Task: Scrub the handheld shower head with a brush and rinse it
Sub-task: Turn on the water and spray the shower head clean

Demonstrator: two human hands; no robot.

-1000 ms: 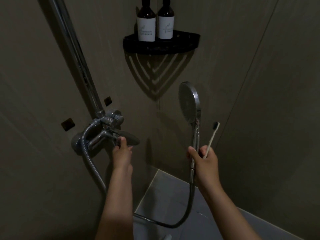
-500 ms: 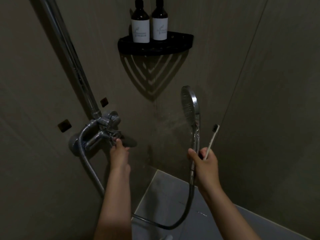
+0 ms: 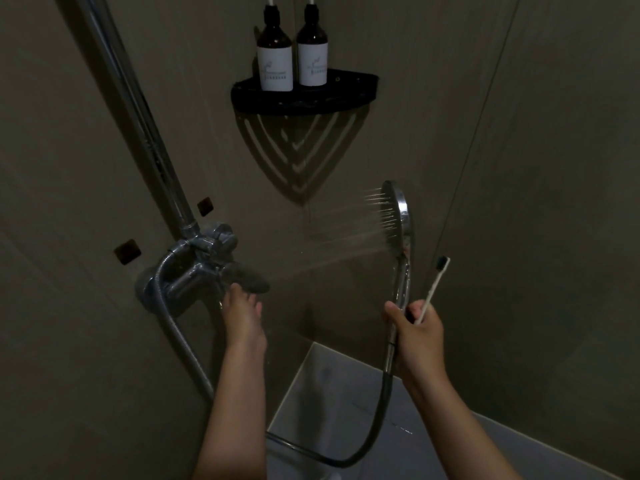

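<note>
My right hand (image 3: 417, 332) grips the chrome handle of the handheld shower head (image 3: 398, 216), which stands upright with its face turned left. Water sprays from that face toward the left wall. The same hand also holds a white toothbrush with dark bristles (image 3: 437, 282), pointing up beside the handle. My left hand (image 3: 242, 317) reaches up to the lever of the chrome wall mixer tap (image 3: 204, 268), fingers closed on it. A metal hose (image 3: 367, 441) loops from the mixer down and back up to the handle.
A chrome riser pipe (image 3: 138, 109) runs up the left wall from the mixer. A black corner shelf (image 3: 304, 95) carries two dark bottles with white labels (image 3: 275, 57). Tiled walls close in on both sides; a pale floor or ledge (image 3: 346, 393) lies below.
Water now sprays from the shower head; a second ago none was visible. My left hand has stayed on the mixer lever. The shower head has turned slightly more edge-on.
</note>
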